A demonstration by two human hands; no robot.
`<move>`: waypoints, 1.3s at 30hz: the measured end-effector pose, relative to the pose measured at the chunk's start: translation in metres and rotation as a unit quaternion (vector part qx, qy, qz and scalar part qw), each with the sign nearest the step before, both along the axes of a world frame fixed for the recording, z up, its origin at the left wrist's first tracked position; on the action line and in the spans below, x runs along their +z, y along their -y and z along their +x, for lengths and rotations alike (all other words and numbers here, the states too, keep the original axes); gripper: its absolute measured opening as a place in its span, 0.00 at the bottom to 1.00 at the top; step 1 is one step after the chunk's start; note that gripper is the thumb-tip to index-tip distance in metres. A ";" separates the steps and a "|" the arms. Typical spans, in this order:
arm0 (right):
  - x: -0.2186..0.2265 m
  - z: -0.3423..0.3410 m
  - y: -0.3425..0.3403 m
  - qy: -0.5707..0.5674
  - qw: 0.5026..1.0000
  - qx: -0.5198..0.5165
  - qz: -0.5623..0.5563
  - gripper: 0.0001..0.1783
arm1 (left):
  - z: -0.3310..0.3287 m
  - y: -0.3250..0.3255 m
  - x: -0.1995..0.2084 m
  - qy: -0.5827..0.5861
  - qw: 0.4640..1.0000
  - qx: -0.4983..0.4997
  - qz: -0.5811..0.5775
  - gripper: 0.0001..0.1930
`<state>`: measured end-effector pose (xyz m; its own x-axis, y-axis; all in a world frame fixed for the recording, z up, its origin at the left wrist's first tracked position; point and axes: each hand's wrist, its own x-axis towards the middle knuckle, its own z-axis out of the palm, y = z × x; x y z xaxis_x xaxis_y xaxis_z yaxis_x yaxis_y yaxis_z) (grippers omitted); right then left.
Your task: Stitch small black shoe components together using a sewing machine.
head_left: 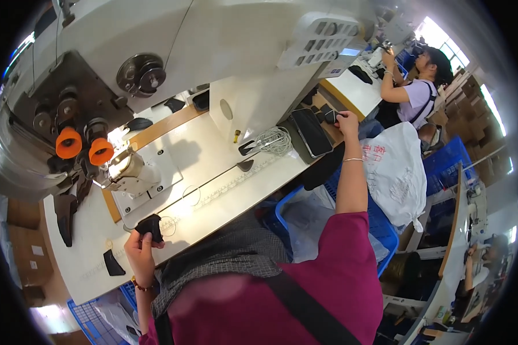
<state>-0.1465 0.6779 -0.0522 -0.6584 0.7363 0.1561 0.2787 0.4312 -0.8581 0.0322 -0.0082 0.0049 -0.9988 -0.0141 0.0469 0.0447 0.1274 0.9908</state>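
Observation:
My left hand (139, 253) is closed on a small black fabric piece (149, 225) at the front edge of the white sewing table (213, 227), below the machine's needle area. Another black piece (114, 263) lies flat to its left. On the far right, my right arm is stretched out. The fingers of my right hand (347, 122) are closed at a black piece (328, 113) beside a dark phone (311, 133); more black pieces lie around it. A small dark piece (246, 165) rests on the table between my hands.
A large sewing machine (236, 40) with orange cone-shaped parts (69, 142) overhangs the table. Coiled white cord (273, 141) lies near the phone. A blue basket (388, 236) and a white sack (394, 172) stand at my right. A co-worker (417, 92) sits beyond.

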 end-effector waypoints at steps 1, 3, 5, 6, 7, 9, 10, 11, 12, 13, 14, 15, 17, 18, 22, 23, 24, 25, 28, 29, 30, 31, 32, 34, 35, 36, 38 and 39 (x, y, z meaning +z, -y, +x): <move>-0.006 0.004 -0.015 0.043 0.996 -0.008 0.078 0.11 | -0.003 0.003 -0.001 0.005 1.000 0.000 0.007 0.11; 0.014 -0.006 0.030 0.113 0.944 -0.008 0.310 0.21 | 0.009 0.023 -0.014 0.021 0.998 0.044 -0.030 0.12; 0.028 0.016 0.047 0.003 0.893 -0.011 0.450 0.20 | -0.002 0.020 -0.009 0.010 0.999 0.050 0.016 0.12; 0.036 0.024 0.077 -0.079 0.905 0.022 0.418 0.17 | -0.006 0.017 -0.007 0.022 0.996 0.069 0.050 0.12; 0.054 0.032 0.109 -0.160 0.909 0.052 0.381 0.13 | -0.008 0.016 -0.006 0.028 0.992 0.088 0.087 0.12; 0.084 0.060 0.208 -0.195 0.939 0.153 0.240 0.09 | -0.008 0.021 -0.003 0.043 0.991 0.078 0.101 0.13; 0.092 0.075 0.253 -0.181 0.932 0.236 0.209 0.08 | -0.007 0.025 -0.005 0.052 0.989 0.079 0.112 0.13; 0.094 0.088 0.292 -0.165 0.918 0.312 0.179 0.07 | -0.008 0.026 -0.007 0.062 0.987 0.083 0.123 0.13; 0.078 0.090 0.321 -0.202 0.865 0.424 0.176 0.05 | -0.007 0.029 -0.008 0.064 0.986 0.082 0.128 0.13; 0.066 0.095 0.353 -0.168 0.833 0.505 0.153 0.06 | -0.006 0.033 -0.011 0.066 0.986 0.081 0.133 0.13; 0.066 0.101 0.387 -0.166 0.793 0.564 0.163 0.07 | -0.004 0.036 -0.010 0.068 0.985 0.087 0.132 0.13; 0.056 0.102 0.413 -0.136 0.757 0.616 0.171 0.07 | -0.002 0.039 -0.010 0.077 0.985 0.080 0.135 0.13; 0.050 0.110 0.455 -0.126 0.744 0.633 0.171 0.09 | 0.000 0.040 -0.009 0.086 0.983 0.078 0.140 0.13; 0.046 0.111 0.472 -0.129 0.749 0.620 0.195 0.09 | 0.000 0.040 -0.007 0.088 0.983 0.072 0.141 0.13; 0.033 0.106 0.518 -0.105 0.756 0.556 0.329 0.09 | 0.005 0.045 -0.010 0.113 0.985 0.043 0.121 0.12; 0.029 0.104 0.523 -0.107 0.754 0.559 0.329 0.09 | 0.006 0.045 -0.012 0.116 0.986 0.041 0.114 0.12; 0.026 0.102 0.527 -0.099 0.744 0.554 0.360 0.09 | 0.006 0.045 -0.014 0.113 0.988 0.043 0.099 0.12; 0.025 0.100 0.529 -0.090 0.735 0.547 0.391 0.09 | 0.004 0.045 -0.014 0.112 0.988 0.045 0.099 0.12; 0.031 0.099 0.522 -0.086 0.751 0.617 0.217 0.06 | 0.002 0.045 -0.015 0.092 0.992 0.012 0.090 0.13; 0.038 0.100 0.521 -0.085 0.749 0.619 0.220 0.06 | 0.001 0.043 -0.012 0.092 0.991 0.015 0.094 0.13; 0.050 0.102 0.519 0.004 0.751 0.658 0.062 0.05 | 0.001 0.040 -0.006 0.107 0.987 0.002 0.120 0.13; 0.055 0.104 0.518 0.093 0.727 0.673 -0.097 0.04 | 0.001 0.038 -0.001 0.121 0.982 -0.011 0.146 0.13; 0.048 0.103 0.517 0.098 0.700 0.684 -0.180 0.04 | -0.002 0.036 0.001 0.121 0.981 -0.013 0.149 0.13; 0.041 0.106 0.515 0.083 0.681 0.686 -0.242 0.05 | -0.005 0.033 0.004 0.136 0.976 -0.089 0.147 0.14; 0.039 0.107 0.515 0.067 0.655 0.687 -0.306 0.06 | -0.006 0.033 0.003 0.134 0.976 -0.086 0.151 0.14; 0.042 0.106 0.514 0.068 0.645 0.687 -0.326 0.06 | -0.007 0.033 0.001 0.127 0.978 -0.101 0.133 0.14; 0.048 0.105 0.512 0.062 0.652 0.673 -0.343 0.05 | -0.007 0.034 0.001 0.119 0.980 -0.109 0.118 0.14; 0.051 0.104 0.510 0.053 0.659 0.656 -0.363 0.04 | -0.007 0.034 0.003 0.129 0.977 -0.112 0.124 0.14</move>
<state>-0.0423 0.1674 -0.0012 -0.7816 -0.6234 -0.0218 0.1497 -0.1535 -0.9767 0.0250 -0.0426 0.0081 -0.9559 0.2281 -0.1848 -0.2125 -0.1032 0.9717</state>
